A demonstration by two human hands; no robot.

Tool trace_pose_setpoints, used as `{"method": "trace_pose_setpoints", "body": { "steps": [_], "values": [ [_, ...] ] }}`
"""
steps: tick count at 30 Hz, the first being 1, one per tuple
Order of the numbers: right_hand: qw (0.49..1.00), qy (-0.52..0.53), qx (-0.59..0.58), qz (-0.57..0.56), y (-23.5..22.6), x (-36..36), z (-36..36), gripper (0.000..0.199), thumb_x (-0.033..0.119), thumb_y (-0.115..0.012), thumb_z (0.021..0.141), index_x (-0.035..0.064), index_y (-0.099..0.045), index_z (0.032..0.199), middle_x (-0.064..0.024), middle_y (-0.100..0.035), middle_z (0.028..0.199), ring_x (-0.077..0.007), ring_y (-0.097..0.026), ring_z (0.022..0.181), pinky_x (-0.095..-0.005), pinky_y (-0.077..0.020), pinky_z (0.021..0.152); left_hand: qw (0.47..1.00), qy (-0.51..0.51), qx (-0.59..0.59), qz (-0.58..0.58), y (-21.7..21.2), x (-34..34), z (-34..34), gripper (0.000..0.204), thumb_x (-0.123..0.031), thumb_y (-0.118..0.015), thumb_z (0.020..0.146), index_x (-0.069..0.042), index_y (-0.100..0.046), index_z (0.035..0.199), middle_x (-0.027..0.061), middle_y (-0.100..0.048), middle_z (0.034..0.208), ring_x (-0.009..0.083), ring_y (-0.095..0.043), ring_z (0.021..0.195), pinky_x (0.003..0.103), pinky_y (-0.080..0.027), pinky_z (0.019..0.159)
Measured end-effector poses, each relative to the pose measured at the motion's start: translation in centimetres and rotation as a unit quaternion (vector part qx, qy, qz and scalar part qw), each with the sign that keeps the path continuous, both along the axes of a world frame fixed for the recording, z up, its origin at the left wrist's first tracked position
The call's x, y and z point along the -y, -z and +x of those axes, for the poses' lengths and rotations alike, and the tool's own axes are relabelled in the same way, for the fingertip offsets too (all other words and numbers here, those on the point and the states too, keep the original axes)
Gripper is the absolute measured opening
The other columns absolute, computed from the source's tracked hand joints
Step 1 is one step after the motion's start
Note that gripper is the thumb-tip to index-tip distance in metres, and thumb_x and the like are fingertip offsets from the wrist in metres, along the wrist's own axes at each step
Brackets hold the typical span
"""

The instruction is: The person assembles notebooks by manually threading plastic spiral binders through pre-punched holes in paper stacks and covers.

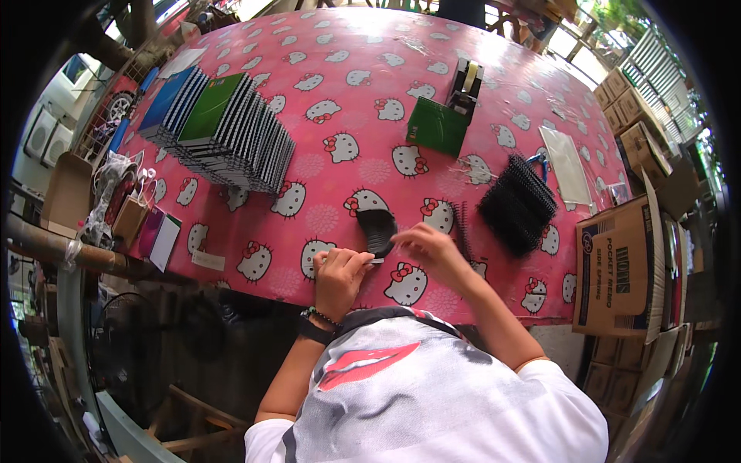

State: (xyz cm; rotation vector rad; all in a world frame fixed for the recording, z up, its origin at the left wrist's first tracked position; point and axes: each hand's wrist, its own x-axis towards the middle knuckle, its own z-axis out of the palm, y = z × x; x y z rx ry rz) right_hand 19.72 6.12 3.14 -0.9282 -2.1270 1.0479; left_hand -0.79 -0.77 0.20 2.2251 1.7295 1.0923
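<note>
My left hand (340,272) is closed on the near end of a small notepad (377,231), its dark surface curving up and a pale edge showing by my fingers. My right hand (429,245) is at the notepad's right edge with thumb and forefinger pinched together; whatever is between them is too small to make out. A single black spiral coil (463,225) lies just beyond my right hand. Further right sits a thick pile of black spiral coils (519,204), with blue-handled pliers (542,163) behind it.
Bound notebooks stand in tall stacks, one with blue covers (167,100) and one with green (212,108), at left. A green notebook (438,126) lies by a tape dispenser (465,85). An open cardboard box (614,270) is at the right edge of the pink table (324,220).
</note>
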Motion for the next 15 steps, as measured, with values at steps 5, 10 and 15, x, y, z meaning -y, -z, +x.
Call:
{"method": "trace_pose_setpoints", "body": {
  "steps": [5,10,15],
  "values": [
    [0.994,-0.014,0.016,-0.111,1.8,-0.3,-0.4,0.020,-0.005,-0.061,0.079,0.0038,-0.063,0.096,-0.0070,-0.057,0.087,-0.0171,-0.060,0.075,-0.0289,-0.0497,0.066,1.000,0.010,0.007,0.012,0.0,-0.2,0.0,0.013,-0.018,-0.068,0.074,-0.014,-0.066,0.087,-0.0025,-0.059,0.078,0.0169,-0.053,0.076,0.034,-0.031,0.077],
    [0.996,-0.042,-0.014,-0.075,1.8,-0.3,-0.7,0.019,-0.005,-0.063,0.077,0.0040,-0.062,0.094,-0.0065,-0.057,0.087,-0.0169,-0.059,0.075,-0.0292,-0.0487,0.065,1.000,0.004,0.004,0.005,0.0,0.0,-0.1,0.011,-0.019,-0.068,0.075,-0.014,-0.065,0.085,-0.0024,-0.060,0.079,0.0169,-0.054,0.077,0.034,-0.031,0.078],
    [0.995,-0.087,-0.019,0.052,2.6,-0.7,-0.7,0.024,-0.006,-0.063,0.074,0.0047,-0.062,0.095,-0.0067,-0.056,0.083,-0.0161,-0.058,0.074,-0.0291,-0.0473,0.065,1.000,0.010,0.008,0.010,0.0,-0.2,-0.1,0.011,-0.020,-0.068,0.076,-0.014,-0.065,0.085,-0.0027,-0.060,0.079,0.0168,-0.054,0.078,0.035,-0.031,0.078]
  ]
}}
